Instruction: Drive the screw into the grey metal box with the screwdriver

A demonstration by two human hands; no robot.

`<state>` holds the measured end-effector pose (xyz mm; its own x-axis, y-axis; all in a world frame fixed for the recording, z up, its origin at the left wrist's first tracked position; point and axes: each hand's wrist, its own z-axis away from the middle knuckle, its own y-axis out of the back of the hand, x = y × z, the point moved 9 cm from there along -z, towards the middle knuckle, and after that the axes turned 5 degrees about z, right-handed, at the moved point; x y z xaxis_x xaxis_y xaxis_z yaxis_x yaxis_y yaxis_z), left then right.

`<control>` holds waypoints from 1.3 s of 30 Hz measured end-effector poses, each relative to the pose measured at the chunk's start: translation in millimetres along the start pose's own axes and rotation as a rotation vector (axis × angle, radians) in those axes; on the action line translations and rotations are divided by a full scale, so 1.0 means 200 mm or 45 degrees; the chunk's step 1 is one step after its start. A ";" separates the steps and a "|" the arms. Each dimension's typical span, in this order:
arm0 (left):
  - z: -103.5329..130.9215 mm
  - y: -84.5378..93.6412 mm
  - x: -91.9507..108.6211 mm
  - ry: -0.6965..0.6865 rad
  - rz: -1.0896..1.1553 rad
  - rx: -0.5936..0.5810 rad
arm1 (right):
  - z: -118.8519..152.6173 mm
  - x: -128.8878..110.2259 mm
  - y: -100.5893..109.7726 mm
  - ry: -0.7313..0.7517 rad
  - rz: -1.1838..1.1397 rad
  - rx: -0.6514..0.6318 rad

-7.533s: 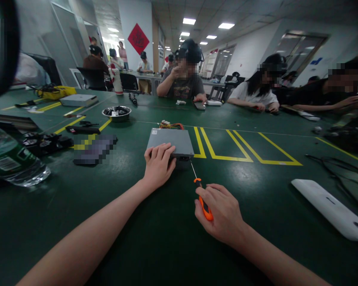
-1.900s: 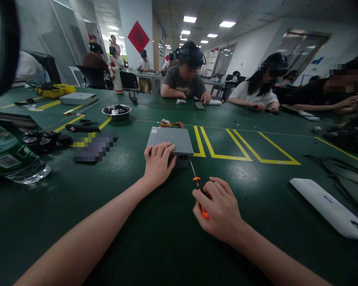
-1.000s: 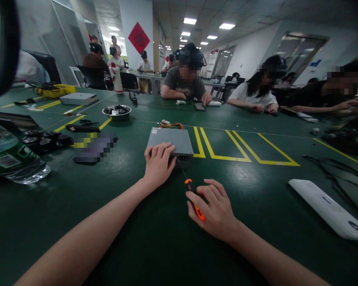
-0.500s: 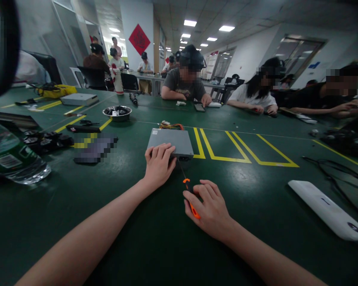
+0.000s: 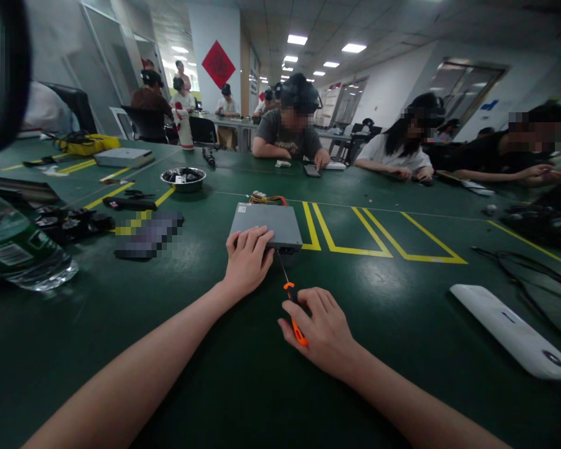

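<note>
A grey metal computer power supply (image 5: 273,221) lies flat on the green table, a bundle of coloured wires (image 5: 264,198) at its far side. My left hand (image 5: 247,259) grips its near left edge, fingers on top and thumb down at the front face. In my right hand (image 5: 320,324) is a screwdriver (image 5: 297,330) with an orange and black handle, held between thumb and fingers. Its thin shaft points at the near face of the power supply, close to my left thumb. Whether the tip sits in a screw is too small to tell.
A steel bowl (image 5: 183,179) of small dark parts stands beyond my left hand. At left are a water bottle (image 5: 21,249) and a blurred-out flat dark object (image 5: 149,234). A white panel (image 5: 509,330) and black cables (image 5: 523,274) lie at right. People sit across the table.
My right hand and the screwdriver handle have shifted slightly left, and the thumb has lifted outward a little from the handle. My left hand stays on the power supply.
</note>
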<state>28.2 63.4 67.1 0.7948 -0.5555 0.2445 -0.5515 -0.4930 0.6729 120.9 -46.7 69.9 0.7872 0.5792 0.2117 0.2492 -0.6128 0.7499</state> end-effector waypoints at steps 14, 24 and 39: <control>0.00 -0.01 0.00 -0.013 -0.022 -0.017 | 0.04 -0.04 0.07 0.162 -0.116 0.144; 0.01 -0.02 -0.01 -0.020 -0.039 -0.008 | 0.07 -0.07 0.03 0.245 -0.216 0.144; 0.01 -0.01 -0.01 -0.027 -0.032 0.001 | 0.05 -0.05 0.05 0.199 -0.178 0.191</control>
<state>28.1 65.0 64.0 0.8031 -0.5567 0.2125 -0.5314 -0.5079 0.6780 121.4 -63.2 69.5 0.6457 0.7326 0.2154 0.4393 -0.5871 0.6800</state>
